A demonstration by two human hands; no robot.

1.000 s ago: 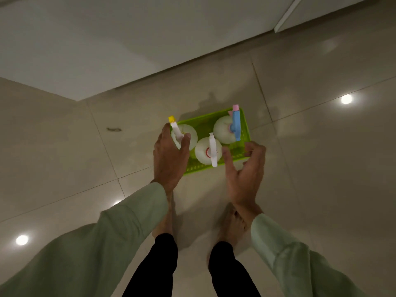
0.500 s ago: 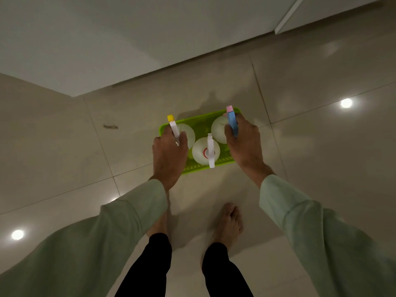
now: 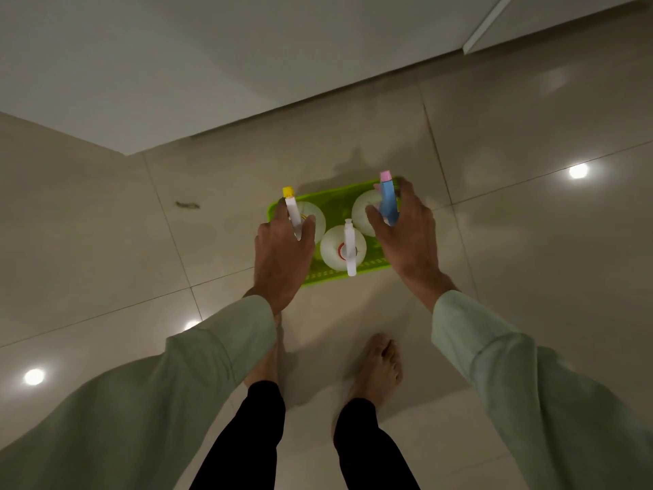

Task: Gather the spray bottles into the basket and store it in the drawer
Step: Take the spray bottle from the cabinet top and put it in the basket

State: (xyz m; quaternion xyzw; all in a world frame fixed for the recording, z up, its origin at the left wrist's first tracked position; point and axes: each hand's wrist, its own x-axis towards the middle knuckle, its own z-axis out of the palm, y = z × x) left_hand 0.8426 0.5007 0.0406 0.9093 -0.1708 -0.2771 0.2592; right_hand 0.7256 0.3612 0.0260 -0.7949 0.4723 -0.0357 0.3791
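The left hand curls over the left end of a green plastic basket, thumb and fingers either side of a yellow-capped spray bottle; the right hand cups the right end beside a blue-headed spray bottle. Whether either hand truly grips the basket cannot be told. The basket sits on the tiled floor near a cabinet base; a white-headed spray bottle stands at its near edge. Lifted unevenly, the basket could tilt and the tall bottles topple out.

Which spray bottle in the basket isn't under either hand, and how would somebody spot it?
Find the green basket on the tiled floor ahead of the bare feet. Three white spray bottles stand in it; the one meant is the middle spray bottle, at the near edge. Its sprayer is all white with a red collar, not yellow-tipped or blue.
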